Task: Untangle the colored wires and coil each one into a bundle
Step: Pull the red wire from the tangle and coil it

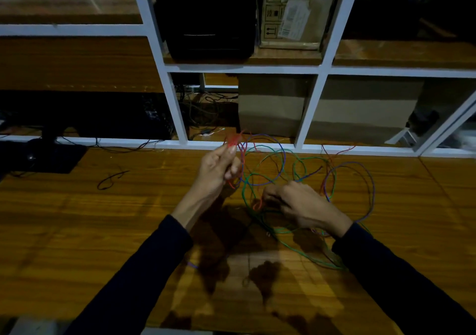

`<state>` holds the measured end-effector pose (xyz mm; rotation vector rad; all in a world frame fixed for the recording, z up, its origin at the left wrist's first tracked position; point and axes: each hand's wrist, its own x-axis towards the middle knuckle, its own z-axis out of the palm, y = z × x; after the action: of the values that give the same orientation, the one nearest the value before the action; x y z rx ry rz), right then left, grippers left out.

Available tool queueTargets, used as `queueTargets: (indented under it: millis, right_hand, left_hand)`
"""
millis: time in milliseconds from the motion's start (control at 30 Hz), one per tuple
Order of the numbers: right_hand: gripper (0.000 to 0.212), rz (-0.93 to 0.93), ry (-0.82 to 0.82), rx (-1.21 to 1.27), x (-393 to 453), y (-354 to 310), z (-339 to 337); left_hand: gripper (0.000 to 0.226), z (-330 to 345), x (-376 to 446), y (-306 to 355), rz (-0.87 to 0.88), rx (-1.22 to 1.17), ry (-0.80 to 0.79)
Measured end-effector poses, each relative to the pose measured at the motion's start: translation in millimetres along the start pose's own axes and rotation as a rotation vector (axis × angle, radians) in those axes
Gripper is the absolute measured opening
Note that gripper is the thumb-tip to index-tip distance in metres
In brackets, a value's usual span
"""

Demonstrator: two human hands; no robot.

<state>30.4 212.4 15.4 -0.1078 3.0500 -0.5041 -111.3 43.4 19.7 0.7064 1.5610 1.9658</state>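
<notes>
A tangle of thin wires lies on the wooden table point(77, 231) in front of me. My left hand point(219, 172) is raised and pinches a small bunch of red wire point(233, 140) between thumb and fingers. My right hand point(296, 203) rests lower, to the right, with its fingers closed on another stretch of the red wire point(257, 204). Green wire point(304, 253) loops under and around my right hand and trails toward my right sleeve. Purple wire point(371, 193) makes wide loops at the right and behind my left hand.
A short dark wire point(112, 178) lies alone on the table to the left. A monitor stand point(51, 154) sits at the far left. A white shelf frame point(257, 145) holding boxes and cables runs along the table's far edge.
</notes>
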Motion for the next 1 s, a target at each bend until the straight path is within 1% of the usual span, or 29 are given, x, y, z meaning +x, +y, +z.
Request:
queueTargets:
  millis: [67,133,233,300,367,467,567,700,767,867,933,1000]
  right_hand:
    - [0.020,-0.046,-0.048,0.117,-0.6,-4.7,-7.6]
    - [0.028,-0.089,-0.069,0.284,0.2,-11.7,-13.6]
    - [0.024,-0.121,-0.089,0.530,0.4,-26.4,-25.0]
    - [0.023,-0.092,-0.072,0.698,0.8,-28.5,-28.1]
    - [0.022,-0.069,-0.019,0.793,2.3,-25.9,-27.2]
    - [0.020,-0.055,0.125,0.783,5.7,-19.0,-23.9]
    - [0.020,-0.008,0.291,0.735,9.0,-12.1,-23.4]
    - [0.015,0.033,0.501,0.412,16.0,-0.6,-15.9]
    - [0.014,0.009,0.570,0.324,18.0,1.2,-14.7]
    - [0.009,-0.056,0.658,0.279,17.2,1.5,-12.9]
    - [0.009,-0.092,0.706,0.246,15.9,1.1,-7.8]
    - [0.013,-0.114,0.747,0.192,15.3,1.0,-1.8]
  left_hand:
    - [0.019,4.4,-3.0,-4.0,-0.018,0.003,-0.008]
    - [0.021,9.3,-4.7,-8.0,-0.029,-0.023,-0.048]
    - [0.023,18.7,-7.8,-11.4,-0.015,-0.037,-0.107]
    - [0.025,22.8,-10.4,-13.1,0.004,0.045,-0.136]
    - [0.026,21.3,-11.5,-16.1,0.040,0.154,-0.150]
    - [0.027,12.9,-9.5,-17.6,0.062,0.249,-0.125]
    - [0.029,11.8,-11.4,-14.6,0.032,0.234,-0.127]
    - [0.034,13.3,-9.5,-12.3,-0.053,0.091,-0.194]
    - [0.035,12.2,-8.4,-11.8,-0.114,-0.006,-0.225]
    - [0.037,9.1,-9.2,-11.1,-0.181,-0.130,-0.251]
    - [0.038,7.0,-9.5,-11.7,-0.199,-0.133,-0.233]
    - [0.033,7.0,-9.2,-11.7,-0.214,-0.123,-0.201]
